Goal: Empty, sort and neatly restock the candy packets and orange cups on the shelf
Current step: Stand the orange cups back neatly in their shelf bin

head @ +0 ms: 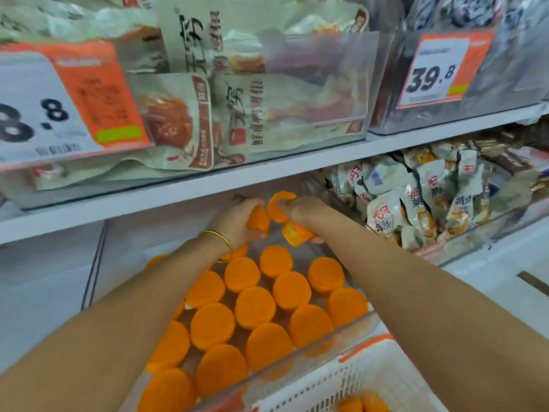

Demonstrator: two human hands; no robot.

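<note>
left hand point(237, 220): fingers curled round one orange cup point(258, 219), gripping it from above. gold bangle point(220, 239) on that wrist.
right hand point(300, 210): also closed, holding two. The upper cup point(280, 203) sits tilted at the fingertips; the lower cup point(297, 234) lies on its side under the palm, thumb beneath.
Both hands are nearly touching, at the back of the clear bin point(335, 340), just under the shelf board point(267, 171).
Below the hands, the bin holds rows of cups point(255, 307), upright, lids up, packed side by side.
white basket point(377, 373) is just in front of the bin, lower right, with loose cups point(365, 404) in it.
candy packets point(416, 197) are heaped in the neighbouring bin on the right.
Shelf above: beige snack bags point(208, 114) in a clear box, and a price tag point(435, 72) reading 39.8 on the next box.
</note>
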